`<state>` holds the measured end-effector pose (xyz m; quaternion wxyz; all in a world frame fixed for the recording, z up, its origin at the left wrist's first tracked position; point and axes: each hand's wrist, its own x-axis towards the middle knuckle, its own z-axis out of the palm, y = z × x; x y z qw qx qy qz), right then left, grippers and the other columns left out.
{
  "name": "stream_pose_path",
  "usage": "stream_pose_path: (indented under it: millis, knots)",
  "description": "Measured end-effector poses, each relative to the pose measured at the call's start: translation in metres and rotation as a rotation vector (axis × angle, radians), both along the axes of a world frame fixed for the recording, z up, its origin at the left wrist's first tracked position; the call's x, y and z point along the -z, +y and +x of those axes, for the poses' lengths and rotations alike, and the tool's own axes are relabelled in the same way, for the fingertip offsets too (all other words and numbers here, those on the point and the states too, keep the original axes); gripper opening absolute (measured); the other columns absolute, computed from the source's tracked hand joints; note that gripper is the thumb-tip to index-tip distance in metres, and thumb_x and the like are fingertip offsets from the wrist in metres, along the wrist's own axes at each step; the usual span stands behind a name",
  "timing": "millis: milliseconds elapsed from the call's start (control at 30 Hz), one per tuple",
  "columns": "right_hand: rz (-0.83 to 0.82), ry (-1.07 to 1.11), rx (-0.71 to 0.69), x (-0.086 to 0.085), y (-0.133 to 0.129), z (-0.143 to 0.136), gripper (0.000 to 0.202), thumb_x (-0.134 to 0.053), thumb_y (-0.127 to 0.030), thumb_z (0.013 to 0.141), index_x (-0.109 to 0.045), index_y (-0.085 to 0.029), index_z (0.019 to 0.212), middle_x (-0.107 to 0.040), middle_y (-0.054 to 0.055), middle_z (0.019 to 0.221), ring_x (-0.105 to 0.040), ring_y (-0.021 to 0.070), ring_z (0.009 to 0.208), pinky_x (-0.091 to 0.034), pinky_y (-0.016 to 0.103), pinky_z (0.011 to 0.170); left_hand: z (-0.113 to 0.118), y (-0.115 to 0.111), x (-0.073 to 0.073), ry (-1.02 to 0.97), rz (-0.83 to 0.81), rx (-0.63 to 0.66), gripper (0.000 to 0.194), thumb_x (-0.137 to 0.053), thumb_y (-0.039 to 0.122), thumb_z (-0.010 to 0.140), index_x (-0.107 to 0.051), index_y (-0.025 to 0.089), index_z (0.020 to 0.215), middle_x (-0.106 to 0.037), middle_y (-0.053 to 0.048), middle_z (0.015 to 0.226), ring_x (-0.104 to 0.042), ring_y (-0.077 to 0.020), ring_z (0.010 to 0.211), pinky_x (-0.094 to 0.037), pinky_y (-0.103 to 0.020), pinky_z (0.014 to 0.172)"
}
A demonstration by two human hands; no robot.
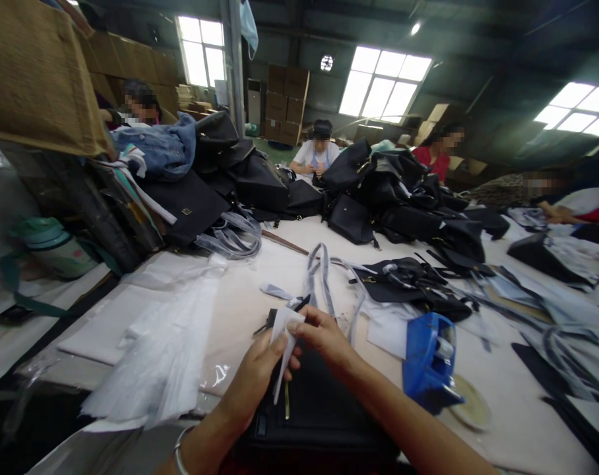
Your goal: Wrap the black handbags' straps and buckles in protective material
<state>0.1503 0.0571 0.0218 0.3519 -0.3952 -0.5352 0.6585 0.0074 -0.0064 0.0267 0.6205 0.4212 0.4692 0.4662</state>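
Both my hands meet over a black bag (324, 409) that lies at the table's near edge. Between the fingers of my left hand (260, 369) is a folded piece of white paper (282, 336), held by thumb and fingers. My right hand (324, 333) pinches the same paper near its upper right side. Just behind the paper, small black strap ends poke out, partly hidden by it. A gold-coloured metal strip (287, 404), perhaps a zip, shows on the bag below the paper.
White plastic sheets (165, 343) lie to the left, a blue plastic holder (431, 363) to the right. Wrapped handles (322, 277) curve up ahead. Black bags (393, 191) heap at the back, with several people beyond. A green-lidded bottle (55, 244) stands far left.
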Motion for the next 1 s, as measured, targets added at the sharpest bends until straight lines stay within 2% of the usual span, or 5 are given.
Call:
stream_pose_path:
  millis: [233,467,633,767,1000]
  knots:
    - [0.159,-0.11,0.056,0.0,-0.007,0.002,0.022,-0.059,-0.038,0.084,-0.053,-0.016,0.082,-0.055,-0.002,0.061,-0.054,0.0118,0.056,-0.041,0.023,0.053,0.007,0.004,0.008,0.195,0.002,-0.119,0.041,-0.046,0.052,0.089,-0.064,0.016,0.1,-0.063,-0.002,0.072,-0.054,-0.013,0.055,-0.042,-0.023,0.05]
    - [0.135,-0.074,0.129,0.004,-0.016,0.008,0.023,-0.054,-0.038,0.086,-0.052,-0.016,0.092,-0.056,-0.001,0.067,-0.055,0.0113,0.054,-0.047,0.024,0.052,0.007,0.005,0.012,0.262,0.014,-0.097,0.038,-0.049,0.048,0.089,-0.063,0.017,0.107,-0.066,-0.003,0.079,-0.062,-0.0195,0.072,-0.046,-0.025,0.055]
    - [0.065,-0.098,0.168,0.014,-0.019,0.007,0.017,-0.054,-0.032,0.084,-0.052,-0.017,0.089,-0.054,-0.003,0.059,-0.054,0.0114,0.049,-0.048,0.023,0.048,0.011,0.001,0.007,0.415,0.08,-0.116,0.028,-0.054,0.045,0.087,-0.065,0.02,0.096,-0.062,0.001,0.071,-0.058,-0.0177,0.069,-0.043,-0.024,0.058]
    - [-0.05,-0.009,0.202,0.007,-0.018,0.007,0.019,-0.056,-0.028,0.078,-0.053,-0.018,0.094,-0.05,-0.006,0.055,-0.05,0.0093,0.041,-0.045,0.021,0.041,0.016,-0.004,0.001,0.582,0.217,-0.16,0.021,-0.055,0.038,0.087,-0.066,0.023,0.095,-0.065,0.0,0.076,-0.057,-0.0182,0.07,-0.041,-0.025,0.063]
    - [-0.232,0.187,0.143,0.0,-0.017,0.023,0.029,-0.053,-0.015,0.065,-0.055,-0.017,0.093,-0.054,-0.004,0.054,-0.052,0.0103,0.042,-0.046,0.019,0.037,0.012,-0.005,0.011,0.722,0.451,0.008,0.021,-0.054,0.024,0.087,-0.065,0.025,0.105,-0.066,-0.004,0.091,-0.06,-0.0217,0.082,-0.043,-0.028,0.074]
